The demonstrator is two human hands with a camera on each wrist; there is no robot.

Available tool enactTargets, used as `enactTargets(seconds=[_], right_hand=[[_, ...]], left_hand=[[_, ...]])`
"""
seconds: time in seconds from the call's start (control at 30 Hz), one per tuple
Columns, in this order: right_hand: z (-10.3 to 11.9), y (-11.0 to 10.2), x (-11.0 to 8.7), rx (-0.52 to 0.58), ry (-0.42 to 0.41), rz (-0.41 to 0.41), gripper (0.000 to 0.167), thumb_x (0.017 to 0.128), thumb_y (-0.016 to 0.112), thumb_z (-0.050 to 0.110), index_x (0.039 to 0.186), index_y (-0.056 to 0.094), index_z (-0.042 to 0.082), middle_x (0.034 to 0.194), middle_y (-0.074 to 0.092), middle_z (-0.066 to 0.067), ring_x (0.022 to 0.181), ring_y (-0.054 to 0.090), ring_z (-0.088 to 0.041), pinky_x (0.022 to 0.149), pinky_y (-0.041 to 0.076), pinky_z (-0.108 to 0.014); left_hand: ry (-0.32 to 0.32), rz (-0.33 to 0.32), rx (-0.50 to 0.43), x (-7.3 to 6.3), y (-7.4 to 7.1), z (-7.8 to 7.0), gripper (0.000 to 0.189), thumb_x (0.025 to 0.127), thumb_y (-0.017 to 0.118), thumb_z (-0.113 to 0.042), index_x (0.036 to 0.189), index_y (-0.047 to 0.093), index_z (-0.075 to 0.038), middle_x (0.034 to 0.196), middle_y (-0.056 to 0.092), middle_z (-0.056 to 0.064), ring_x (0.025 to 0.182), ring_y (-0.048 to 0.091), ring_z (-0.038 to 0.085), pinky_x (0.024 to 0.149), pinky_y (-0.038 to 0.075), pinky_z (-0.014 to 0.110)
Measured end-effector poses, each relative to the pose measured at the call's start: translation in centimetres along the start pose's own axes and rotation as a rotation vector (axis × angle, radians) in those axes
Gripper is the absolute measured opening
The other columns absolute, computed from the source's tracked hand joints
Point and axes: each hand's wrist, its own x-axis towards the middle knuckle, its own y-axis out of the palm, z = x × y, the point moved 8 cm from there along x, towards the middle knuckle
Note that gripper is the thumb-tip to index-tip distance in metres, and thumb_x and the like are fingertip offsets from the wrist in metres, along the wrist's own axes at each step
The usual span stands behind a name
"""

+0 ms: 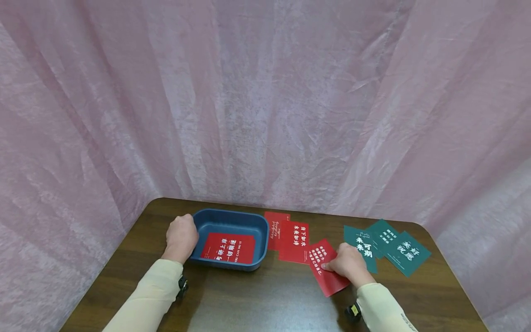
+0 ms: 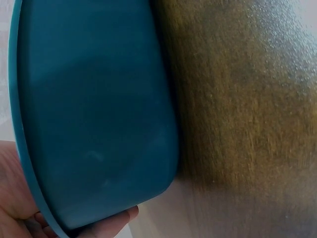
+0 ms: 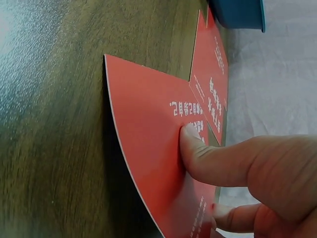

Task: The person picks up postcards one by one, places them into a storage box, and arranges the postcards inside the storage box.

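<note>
My left hand (image 1: 181, 236) grips the left end of a blue tray (image 1: 232, 215), its thumb and fingers on both sides of the rim in the left wrist view. Inside the tray lies a red card (image 1: 244, 244) with white writing. Between the thumb and fingers of my right hand (image 1: 347, 262) is another red card (image 3: 143, 129), bent slightly and with its near edge raised off the table. Its far corner meets a second red card (image 1: 290, 242), which overlaps a third (image 1: 271, 230) beside the tray.
Three green cards lie at the right: one (image 1: 352, 234) just behind my right hand, one (image 1: 379, 228) in the middle and one (image 1: 408, 253) farthest right. They rest on a brown wooden table (image 1: 257, 304). A pink curtain (image 1: 265, 115) hangs behind its back edge.
</note>
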Motion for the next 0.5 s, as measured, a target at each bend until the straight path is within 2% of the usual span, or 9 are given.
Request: enactTargets(seconds=[0.27,0.5], right_hand=[[-0.3,-0.6,-0.3,-0.028,0.014,0.014,0.060,0.065,0.082,0.036,0.097,0.053,-0.005,0.077,0.057,-0.011,0.065,0.055,-0.021,0.049,0.044,-0.029],[-0.4,-1.6,-0.3,-0.038,0.014,-0.028,0.067,0.065,0.082,0.037,0.108,0.055,-0.007,0.082,0.059,-0.014,0.070,0.054,-0.023,0.050,0.045,-0.030]], left_hand=[[-0.002,0.005,-0.002,0.0,0.1,0.1,0.027,0.082,0.067,-0.012,0.097,0.064,0.010,0.083,0.066,0.028,0.060,0.065,0.035,0.054,0.055,0.051],[0.003,0.004,-0.002,0.0,0.1,0.1,0.027,0.081,0.068,-0.013,0.096,0.064,0.009,0.082,0.067,0.027,0.057,0.064,0.034,0.053,0.055,0.051]])
